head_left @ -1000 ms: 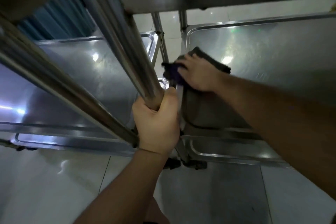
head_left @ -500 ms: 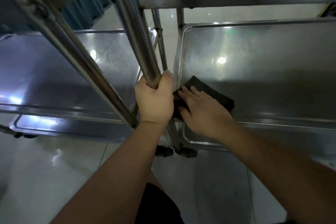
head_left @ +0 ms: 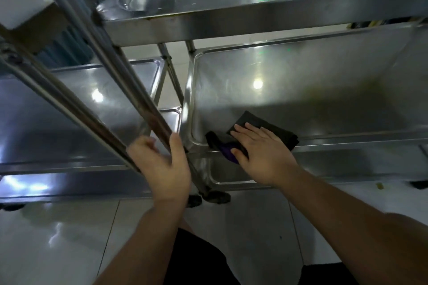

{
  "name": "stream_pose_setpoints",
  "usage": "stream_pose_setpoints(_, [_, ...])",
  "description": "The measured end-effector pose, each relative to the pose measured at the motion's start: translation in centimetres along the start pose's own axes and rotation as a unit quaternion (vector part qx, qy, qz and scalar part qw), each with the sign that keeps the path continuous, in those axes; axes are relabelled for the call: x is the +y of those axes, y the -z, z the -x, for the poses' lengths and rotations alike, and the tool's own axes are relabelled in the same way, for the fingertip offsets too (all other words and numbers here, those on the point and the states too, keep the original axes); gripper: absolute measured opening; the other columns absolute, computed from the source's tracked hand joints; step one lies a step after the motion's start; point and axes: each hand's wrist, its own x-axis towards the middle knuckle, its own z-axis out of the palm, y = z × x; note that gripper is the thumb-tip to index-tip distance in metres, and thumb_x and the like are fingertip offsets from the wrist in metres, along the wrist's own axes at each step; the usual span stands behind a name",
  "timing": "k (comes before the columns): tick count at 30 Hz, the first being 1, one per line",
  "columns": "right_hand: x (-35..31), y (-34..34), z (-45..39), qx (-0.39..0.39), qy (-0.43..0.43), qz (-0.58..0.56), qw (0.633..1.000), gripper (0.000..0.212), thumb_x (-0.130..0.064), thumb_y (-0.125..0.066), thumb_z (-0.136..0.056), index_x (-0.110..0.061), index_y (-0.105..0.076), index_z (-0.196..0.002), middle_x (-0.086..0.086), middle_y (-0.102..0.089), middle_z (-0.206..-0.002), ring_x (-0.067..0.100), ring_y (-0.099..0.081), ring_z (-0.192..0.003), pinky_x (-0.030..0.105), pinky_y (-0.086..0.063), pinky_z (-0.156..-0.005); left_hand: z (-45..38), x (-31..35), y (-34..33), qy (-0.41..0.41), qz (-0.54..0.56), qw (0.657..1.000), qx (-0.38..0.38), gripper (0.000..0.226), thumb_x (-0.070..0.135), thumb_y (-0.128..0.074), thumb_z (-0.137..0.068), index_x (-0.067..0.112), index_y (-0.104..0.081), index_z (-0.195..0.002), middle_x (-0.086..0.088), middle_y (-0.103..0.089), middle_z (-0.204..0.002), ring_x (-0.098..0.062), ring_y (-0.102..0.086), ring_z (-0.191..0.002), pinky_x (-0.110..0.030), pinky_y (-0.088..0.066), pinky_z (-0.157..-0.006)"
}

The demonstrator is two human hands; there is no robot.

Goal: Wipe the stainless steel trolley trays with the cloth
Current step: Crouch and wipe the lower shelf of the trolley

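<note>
A dark cloth (head_left: 278,131) with a purple patch lies at the near left corner of the middle tray (head_left: 324,90) of the right stainless steel trolley. My right hand (head_left: 259,152) lies flat on the cloth and presses it down at the tray's front rim, fingers straight. My left hand (head_left: 162,164) is blurred and loosened around the trolley's upright post (head_left: 139,95): thumb to the right of the post, fingers spread to its left, not wrapped tight.
A top tray (head_left: 254,18) overhangs the middle one. A lower tray (head_left: 347,166) sits beneath. A second steel trolley (head_left: 69,104) stands at the left, its slanted posts crossing the view. Castor wheels (head_left: 215,196) rest on the glossy tiled floor (head_left: 58,238).
My right hand slid the cloth from deeper on the tray back to the near left corner. My left hand, which gripped the post, has loosened its fingers. The view has lifted.
</note>
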Motion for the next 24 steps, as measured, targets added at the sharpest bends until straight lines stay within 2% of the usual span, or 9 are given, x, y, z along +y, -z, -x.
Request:
stream_pose_setpoints(2, [1.6, 0.4, 1.0, 0.014, -0.015, -0.005, 1.0, 0.069, -0.062, -0.017, -0.098, -0.034, -0.036, -0.159, -0.016, -0.028, -0.167, 0.006, -0.016, -0.156, 0.03, -0.004, -0.125, 3.8, 0.2, -0.2, -0.003, -0.007, 0.997, -0.08, 0.025, 0.038, -0.06, -0.097, 0.024, -0.041, -0.104, 0.005, -0.041, -0.1, -0.009, -0.048, -0.086, -0.038, -0.048, -0.08])
stream_pose_setpoints(4, [3.6, 0.8, 1.9, 0.026, -0.031, -0.009, 0.999, 0.065, -0.06, -0.021, -0.102, -0.034, -0.036, -0.159, -0.017, -0.029, -0.167, 0.005, -0.017, -0.156, 0.029, -0.004, -0.125, 6.6, 0.8, -1.1, -0.041, -0.053, 0.982, -0.177, 0.02, 0.038, -0.057, -0.097, 0.026, -0.043, -0.104, 0.007, -0.042, -0.099, -0.012, -0.048, -0.086, -0.042, -0.048, -0.079])
stream_pose_setpoints(6, [5.8, 1.4, 3.0, 0.035, -0.046, -0.006, 0.998, 0.061, -0.058, -0.024, -0.105, -0.034, -0.036, -0.159, -0.017, -0.028, -0.167, 0.004, -0.016, -0.156, 0.029, -0.005, -0.126, 7.7, 1.6, -2.9, -0.111, -0.102, 0.956, -0.251, 0.021, 0.038, -0.055, -0.097, 0.02, -0.052, -0.109, 0.006, -0.045, -0.104, -0.015, -0.05, -0.094, -0.041, -0.048, -0.084])
stream_pose_setpoints(8, [8.2, 2.0, 4.3, 0.044, -0.066, -0.001, 0.997, 0.059, -0.057, -0.026, -0.106, -0.035, -0.035, -0.16, -0.018, -0.028, -0.167, 0.004, -0.015, -0.156, 0.03, -0.005, -0.127, 7.9, 3.2, -5.0, -0.143, -0.12, 0.932, -0.311, 0.03, 0.037, -0.055, -0.097, 0.015, -0.057, -0.117, 0.002, -0.051, -0.114, -0.019, -0.054, -0.105, -0.041, -0.046, -0.091])
stream_pose_setpoints(11, [11.7, 2.9, 6.6, 0.061, -0.102, 0.014, 0.993, 0.06, -0.057, -0.023, -0.106, -0.035, -0.034, -0.16, -0.017, -0.028, -0.167, 0.005, -0.015, -0.156, 0.033, -0.005, -0.128, 8.5, 5.5, -8.0, -0.172, -0.15, 0.905, -0.36, 0.038, 0.035, -0.058, -0.098, 0.016, -0.057, -0.13, -0.002, -0.052, -0.134, -0.021, -0.052, -0.123, -0.037, -0.04, -0.104])
stream_pose_setpoints(14, [15.1, 3.7, 8.6, 0.072, -0.132, 0.021, 0.988, 0.062, -0.059, -0.019, -0.104, -0.036, -0.034, -0.159, -0.016, -0.029, -0.167, 0.006, -0.017, -0.156, 0.034, -0.004, -0.129, 9.8, 7.5, -10.7, -0.197, -0.155, 0.886, -0.39, 0.044, 0.031, -0.063, -0.098, 0.013, -0.056, -0.138, -0.004, -0.049, -0.143, -0.022, -0.048, -0.132, -0.036, -0.037, -0.112])
stream_pose_setpoints(17, [18.3, 4.3, 10.2, 0.086, -0.155, 0.028, 0.984, 0.064, -0.06, -0.017, -0.103, -0.036, -0.036, -0.158, -0.016, -0.033, -0.165, 0.006, -0.021, -0.155, 0.033, -0.004, -0.128, 11.4, 8.7, -13.1, -0.215, -0.174, 0.862, -0.426, 0.056, 0.034, -0.061, -0.1, 0.012, -0.049, -0.149, -0.005, -0.043, -0.155, -0.022, -0.04, -0.145, -0.037, -0.032, -0.12])
stream_pose_setpoints(21, [22.5, 5.2, 11.9, 0.105, -0.185, 0.03, 0.977, 0.062, -0.06, -0.018, -0.103, -0.036, -0.04, -0.156, -0.015, -0.038, -0.163, 0.008, -0.026, -0.154, 0.032, -0.005, -0.127, 13.8, 9.9, -15.9, -0.248, -0.195, 0.823, -0.473, 0.072, 0.042, -0.054, -0.102, 0.017, -0.028, -0.164, 0.0, -0.021, -0.172, -0.018, -0.013, -0.161, -0.035, -0.017, -0.127])
stream_pose_setpoints(24, [25.0, 5.9, 13.0, 0.118, -0.203, 0.023, 0.972, 0.064, -0.06, -0.018, -0.101, -0.035, -0.042, -0.155, -0.014, -0.04, -0.162, 0.01, -0.027, -0.153, 0.035, -0.007, -0.128, 15.5, 10.8, -17.8, -0.294, -0.212, 0.783, -0.506, 0.082, 0.046, -0.049, -0.103, 0.02, -0.009, -0.169, 0.002, -0.002, -0.177, -0.015, 0.007, -0.163, -0.031, 0.005, -0.128])
